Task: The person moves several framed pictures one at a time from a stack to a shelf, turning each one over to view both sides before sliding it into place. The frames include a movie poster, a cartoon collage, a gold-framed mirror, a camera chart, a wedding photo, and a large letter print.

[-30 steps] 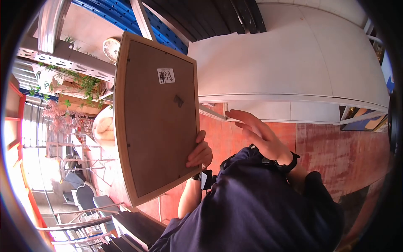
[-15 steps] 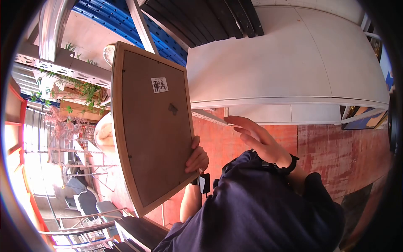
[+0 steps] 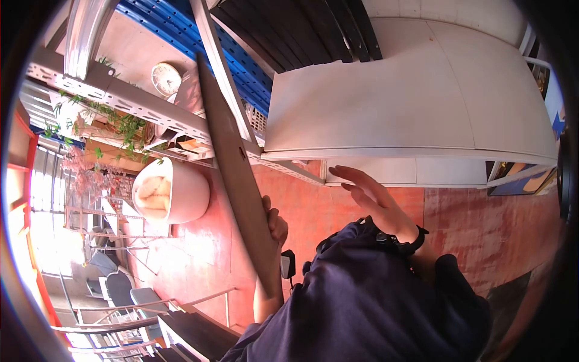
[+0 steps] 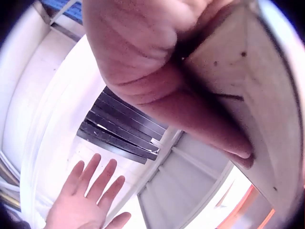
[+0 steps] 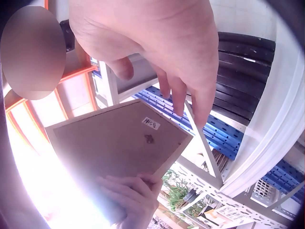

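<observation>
The left hand [image 3: 276,224] alone holds the picture frame [image 3: 236,169] near its lower corner, fingers curled round the edge. The frame is raised edge-on, close by the metal shelving [image 3: 129,99]. The right hand [image 3: 375,202] hovers apart, fingers spread, holding nothing. So low a one-handed grip may let the frame twist or slip — or its top corner clip the shelving.

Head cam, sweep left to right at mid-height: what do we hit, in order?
pink flowers → white egg chair → wooden frame, seen edge-on → left hand gripping the frame's edge → right hand, fingers straight, holding nothing → painting at the far right
</observation>
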A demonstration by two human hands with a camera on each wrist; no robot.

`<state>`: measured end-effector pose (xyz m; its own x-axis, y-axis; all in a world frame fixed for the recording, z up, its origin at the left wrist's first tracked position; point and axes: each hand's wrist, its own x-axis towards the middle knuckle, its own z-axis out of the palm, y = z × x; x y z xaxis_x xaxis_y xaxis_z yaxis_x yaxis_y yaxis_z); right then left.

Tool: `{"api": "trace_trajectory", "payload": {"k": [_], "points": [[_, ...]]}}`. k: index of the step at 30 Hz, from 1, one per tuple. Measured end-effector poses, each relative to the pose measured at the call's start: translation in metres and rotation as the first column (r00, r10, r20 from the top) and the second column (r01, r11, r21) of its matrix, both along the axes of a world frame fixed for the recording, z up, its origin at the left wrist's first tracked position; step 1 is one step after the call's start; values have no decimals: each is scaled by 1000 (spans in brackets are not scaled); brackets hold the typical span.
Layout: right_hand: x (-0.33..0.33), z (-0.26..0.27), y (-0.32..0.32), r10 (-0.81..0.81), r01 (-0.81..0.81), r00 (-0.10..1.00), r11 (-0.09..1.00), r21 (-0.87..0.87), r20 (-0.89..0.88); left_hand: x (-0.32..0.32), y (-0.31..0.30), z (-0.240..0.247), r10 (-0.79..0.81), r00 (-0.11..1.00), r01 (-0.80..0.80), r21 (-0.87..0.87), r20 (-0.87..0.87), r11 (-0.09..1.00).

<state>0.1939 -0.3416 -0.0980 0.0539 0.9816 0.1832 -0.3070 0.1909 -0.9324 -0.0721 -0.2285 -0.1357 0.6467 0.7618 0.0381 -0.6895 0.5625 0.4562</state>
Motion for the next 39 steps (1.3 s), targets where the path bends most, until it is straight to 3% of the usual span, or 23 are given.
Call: {"api": "trace_trajectory", "payload": {"k": [2, 3, 4, 6, 8, 11, 14, 16, 18, 20, 22, 25, 28, 29, 31, 33, 36, 39], "points": [[5, -2, 2, -43, 42, 999, 999, 26, 7, -4, -6, -5, 269, 906, -292, -21, -327, 956], [8, -2, 3, -94, 94, 996, 994, 50, 1, 11, -14, 16, 372, 745, -417, 50, -554, 908], [12, -2, 3, -84, 83, 996, 995, 55, 15, 0, -9, 7, 328, 797, -273, 182, -508, 945], [24, -4, 1, -203, 203, 979, 978, 37, -15, 2, -8, 9, 343, 751, -197, 304, -564, 932], [35, 0, -4, -270, 270, 962, 963, 14, 31, 11, -11, 14, 388, 710, -230, 327, -588, 916], [47, 7, -10, -314, 312, 946, 950, 30, 79, 22, -14, 25, 486, 538, -189, 463, -689, 866], [54, 11, -14, -362, 361, 922, 932, 27, 135, 40, -19, 46, 512, 607, -166, 533, -608, 830], [55, 11, -16, -401, 404, 891, 914, 29, 215, 37, -11, 28, 514, 593, -136, 552, -620, 823], [52, 17, -18, -439, 453, 849, 891, 23, 294, 50, -15, 40, 604, 550, -168, 633, -576, 756], [46, 10, -15, -524, 545, 745, 835, 77, 412, 66, -17, 55, 661, 509, -147, 702, -551, 697], [36, 16, -11, -633, 609, 538, 749, 262, 558, 81, -17, 60, 801, 397, -147, 830, -448, 537], [19, 26, 1, -627, 548, 570, 772, 323, 531, 98, -6, 43, 826, 372, -52, 879, -424, 474], [3, 24, 21, -623, 517, 584, 780, 354, 520, 131, 2, 33, 950, 259, 58, 985, -172, 162], [-1, 27, 27, -623, 546, 602, 778, 313, 499, 140, 4, 27, 952, 262, 107, 985, -161, 137], [-3, 33, 37, -631, 574, 611, 769, 281, 478, 160, 10, 20, 938, 346, 158, 987, -24, -33], [1, 31, 47, -723, 666, 591, 688, 288, 359, 174, 14, 11, 921, 381, 241, 954, 77, -180], [7, 29, 48, -804, 737, 518, 593, 326, 291, 186, 11, 4, 881, 469, 374, 888, 68, -267], [18, 13, 46, -825, 769, 521, 565, 298, 218, 200, 7, -1, 864, 499, 379, 880, 66, -286]]}}
